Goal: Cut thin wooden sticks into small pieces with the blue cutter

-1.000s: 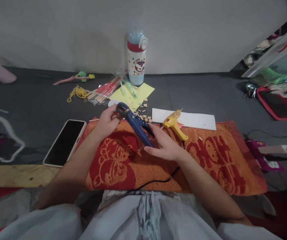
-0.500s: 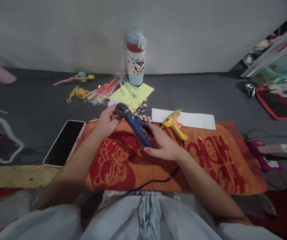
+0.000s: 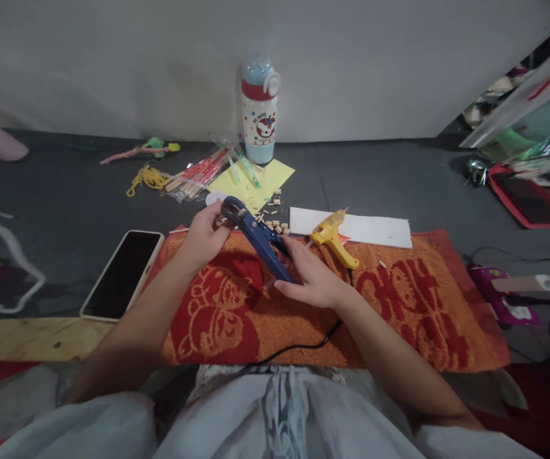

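Observation:
A blue hand cutter (image 3: pixel 266 247) with a dark curved head slants over the orange towel, its head up and to the left. My right hand (image 3: pixel 311 274) is closed round its handles, thumb along the near side. At the cutter's head, my left hand (image 3: pixel 207 228) has its fingers bent together; what they pinch is hidden. A thin pale stick (image 3: pixel 178 230) shows just left of that hand, and I cannot tell whether its other end is in the fingers. Several small cut wooden pieces (image 3: pixel 277 226) lie behind the cutter. A yellow glue gun (image 3: pixel 332 236) rests to the right.
The orange and red towel (image 3: pixel 390 319) covers the table's front. Left of it lies a phone (image 3: pixel 122 274). Behind stand a bottle (image 3: pixel 260 115), yellow paper (image 3: pixel 275 178), packaged sticks (image 3: pixel 203 172) and a white strip (image 3: pixel 380 231). A black cord (image 3: pixel 298 346) crosses the towel.
Almost nothing differs. Both hands keep their places on and beside the cutter, and the whole view has shifted very slightly.

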Tool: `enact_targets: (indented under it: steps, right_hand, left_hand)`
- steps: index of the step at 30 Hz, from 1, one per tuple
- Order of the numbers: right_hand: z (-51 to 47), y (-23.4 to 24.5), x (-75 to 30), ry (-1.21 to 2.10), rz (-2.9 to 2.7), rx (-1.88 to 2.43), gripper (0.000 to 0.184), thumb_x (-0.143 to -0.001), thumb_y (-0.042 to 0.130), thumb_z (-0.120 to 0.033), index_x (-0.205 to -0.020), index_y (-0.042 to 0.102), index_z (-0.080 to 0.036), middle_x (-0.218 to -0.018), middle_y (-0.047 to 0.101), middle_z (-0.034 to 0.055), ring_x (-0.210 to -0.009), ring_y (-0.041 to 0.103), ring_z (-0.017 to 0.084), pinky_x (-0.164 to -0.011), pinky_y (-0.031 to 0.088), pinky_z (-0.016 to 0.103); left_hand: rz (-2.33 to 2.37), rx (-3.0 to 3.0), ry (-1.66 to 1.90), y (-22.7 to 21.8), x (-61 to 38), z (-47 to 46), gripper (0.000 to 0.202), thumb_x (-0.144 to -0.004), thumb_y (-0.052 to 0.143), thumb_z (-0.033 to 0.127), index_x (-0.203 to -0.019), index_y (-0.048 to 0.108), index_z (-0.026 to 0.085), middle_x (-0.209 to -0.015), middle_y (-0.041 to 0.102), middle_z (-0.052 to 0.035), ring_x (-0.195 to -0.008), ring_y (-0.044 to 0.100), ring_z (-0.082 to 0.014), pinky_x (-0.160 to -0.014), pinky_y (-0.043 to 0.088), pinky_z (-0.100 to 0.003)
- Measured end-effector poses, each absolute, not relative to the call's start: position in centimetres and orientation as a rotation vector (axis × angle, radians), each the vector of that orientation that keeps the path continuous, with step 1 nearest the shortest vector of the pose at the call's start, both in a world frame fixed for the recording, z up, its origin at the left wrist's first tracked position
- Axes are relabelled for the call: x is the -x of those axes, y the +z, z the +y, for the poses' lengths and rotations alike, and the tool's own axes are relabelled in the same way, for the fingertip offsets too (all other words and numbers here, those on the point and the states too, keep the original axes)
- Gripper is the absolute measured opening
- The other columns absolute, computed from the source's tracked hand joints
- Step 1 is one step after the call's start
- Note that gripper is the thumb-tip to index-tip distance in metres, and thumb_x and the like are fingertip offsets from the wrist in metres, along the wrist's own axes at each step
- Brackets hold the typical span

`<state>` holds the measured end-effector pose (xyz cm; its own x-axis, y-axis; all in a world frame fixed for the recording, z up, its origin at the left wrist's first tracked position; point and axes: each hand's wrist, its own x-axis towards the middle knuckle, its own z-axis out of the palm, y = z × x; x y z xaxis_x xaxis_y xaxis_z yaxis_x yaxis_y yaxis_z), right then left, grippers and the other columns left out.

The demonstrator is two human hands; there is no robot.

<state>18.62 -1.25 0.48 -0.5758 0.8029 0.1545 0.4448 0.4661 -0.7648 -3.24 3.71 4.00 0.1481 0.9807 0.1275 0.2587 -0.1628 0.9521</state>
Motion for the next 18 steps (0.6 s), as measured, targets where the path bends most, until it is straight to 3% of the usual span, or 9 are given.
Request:
enact_targets:
  steps: [9,18]
  right_hand:
    - [-1.33,0.32,-18.37,0.935,-2.216,1.067,0.078,-0.08,0.054,-0.05,-0.137,0.027,-0.005,-0.135,0.043,0.0266,-0.126,0.043,0.036,-0.105,0.035,0.053]
    - [-1.49,0.44,-18.11,0.934,-2.218,1.096,0.076,-0.081,0.054,-0.048,-0.138,0.026,-0.007,-0.138,0.041,0.0255,-0.129,0.04,0.037,-0.105,0.034,0.056]
  left_hand:
    - [1.176,-1.342,0.994,4.02,3.39,3.61,0.021,-0.069,0.068,0.031,-0.072,0.051,0.018,-0.049,0.032,0.0072,-0.043,0.025,-0.0054,-0.041,0.019,-0.021]
    - [1.164,-1.169,0.955,4.25,3.21,3.46,0.018,-0.067,0.064,0.019,-0.076,0.049,0.018,-0.052,0.027,0.0095,-0.039,0.02,-0.0016,-0.038,0.012,-0.018]
